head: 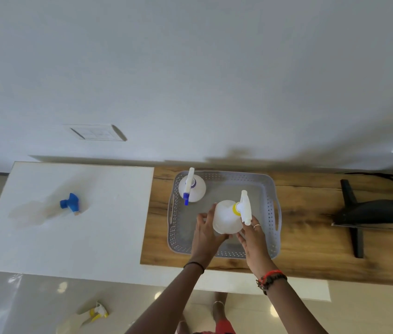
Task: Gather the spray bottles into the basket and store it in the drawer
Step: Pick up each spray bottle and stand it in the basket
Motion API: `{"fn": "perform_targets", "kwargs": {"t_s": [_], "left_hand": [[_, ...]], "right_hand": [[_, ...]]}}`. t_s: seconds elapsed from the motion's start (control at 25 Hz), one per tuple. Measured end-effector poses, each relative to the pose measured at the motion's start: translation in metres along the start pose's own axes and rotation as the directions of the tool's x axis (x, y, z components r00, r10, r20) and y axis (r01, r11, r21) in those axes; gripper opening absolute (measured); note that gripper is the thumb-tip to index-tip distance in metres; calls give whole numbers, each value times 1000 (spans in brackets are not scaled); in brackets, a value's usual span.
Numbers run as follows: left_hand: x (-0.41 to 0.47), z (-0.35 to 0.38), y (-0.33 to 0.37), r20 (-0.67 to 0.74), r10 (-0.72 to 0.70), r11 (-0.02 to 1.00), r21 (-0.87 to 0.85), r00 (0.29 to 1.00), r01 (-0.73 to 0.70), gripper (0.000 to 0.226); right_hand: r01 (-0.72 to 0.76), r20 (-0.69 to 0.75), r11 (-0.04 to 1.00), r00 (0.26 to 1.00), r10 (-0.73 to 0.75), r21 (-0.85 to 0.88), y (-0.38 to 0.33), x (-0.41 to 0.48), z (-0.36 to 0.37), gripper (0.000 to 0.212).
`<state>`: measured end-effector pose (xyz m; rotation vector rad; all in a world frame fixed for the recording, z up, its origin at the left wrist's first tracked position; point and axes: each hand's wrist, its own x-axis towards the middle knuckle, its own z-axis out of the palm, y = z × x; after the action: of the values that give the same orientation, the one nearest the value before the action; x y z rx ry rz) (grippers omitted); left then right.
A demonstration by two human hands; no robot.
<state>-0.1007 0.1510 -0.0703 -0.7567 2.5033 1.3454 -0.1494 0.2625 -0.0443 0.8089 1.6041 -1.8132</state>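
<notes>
Yellow-collared bottle (pixel 226 216) held over the basket (pixel 278 227).
Left hand (pixel 205 233) and right hand (pixel 254 239) grip it; lower it upright, clear of the blue-tipped bottle (pixel 191 186).

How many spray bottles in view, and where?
4. Blue-nozzle bottle stands in the basket; yellow-collar bottle held over it by left hand and right hand; blue-head bottle lies on the white table; yellow-head bottle lies bottom left.

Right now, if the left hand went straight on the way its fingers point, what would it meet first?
Probably the far wall of the grey basket, passing just right of the blue-nozzle bottle. The left hand grips the yellow-collared bottle; its height above the rim is unclear.
</notes>
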Motion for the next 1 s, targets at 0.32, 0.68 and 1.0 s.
{"fn": "perform_targets", "kwargs": {"t_s": [0.32,0.68,1.0], "left_hand": [[51,14,2,12,-113,991,-74,994,113,98],[73,21,-5,32,-134,987,-89,990,136,95],[74,26,-1,-14,-260,949,-187,966,253,79]], "right_hand": [[-4,59,1000,998,5,-11,-8,56,5,47],[-11,72,999,997,14,-45,-3,82,10,47],[-109,54,993,993,107,46,-1,92,14,52]]}}
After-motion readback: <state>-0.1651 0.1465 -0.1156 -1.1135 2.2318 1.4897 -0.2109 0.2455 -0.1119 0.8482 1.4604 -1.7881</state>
